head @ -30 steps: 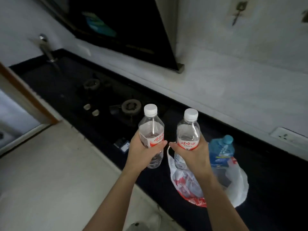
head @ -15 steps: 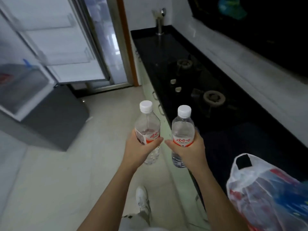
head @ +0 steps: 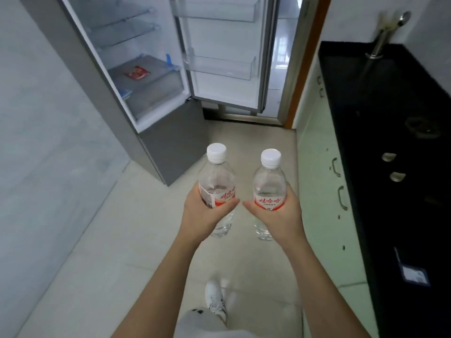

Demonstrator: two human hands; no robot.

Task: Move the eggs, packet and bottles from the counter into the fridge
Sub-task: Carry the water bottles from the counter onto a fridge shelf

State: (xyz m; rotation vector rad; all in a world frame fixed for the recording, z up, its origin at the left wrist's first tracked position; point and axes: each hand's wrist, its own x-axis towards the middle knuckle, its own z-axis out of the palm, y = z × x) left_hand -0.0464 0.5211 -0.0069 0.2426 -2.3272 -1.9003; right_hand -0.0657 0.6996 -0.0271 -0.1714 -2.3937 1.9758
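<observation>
My left hand (head: 207,213) was wrapped round the lower half of one clear plastic water bottle with a white cap and red label (head: 216,176), and my right hand (head: 278,215) gripped its twin, the second clear red-labelled bottle (head: 269,181), the same way. I held both upright and close together but apart, over the pale tiled floor (head: 122,240), well short of the tall grey fridge (head: 170,147), whose door stood open ahead of me.

By my reckoning the task was partly done. A small red packet (head: 137,72) already lay on the lowest glass shelf inside. I could see no eggs on the visible shelves, so I could not tell whether they had gone in. The clear door shelf (head: 219,67) looked bare, and it seemed a fair place for the bottles. These two were off the black bench (head: 390,118) on my right but not yet stored.

Compared with a second before, I had turned away from the bench. Then I had faced it, with a white plastic bag and a blue bottle behind my hands. Half a second before, the fridge had only edged in at the left. Now it stood in front of me and the bag was out of sight. My grip on both bottles looked unchanged.
</observation>
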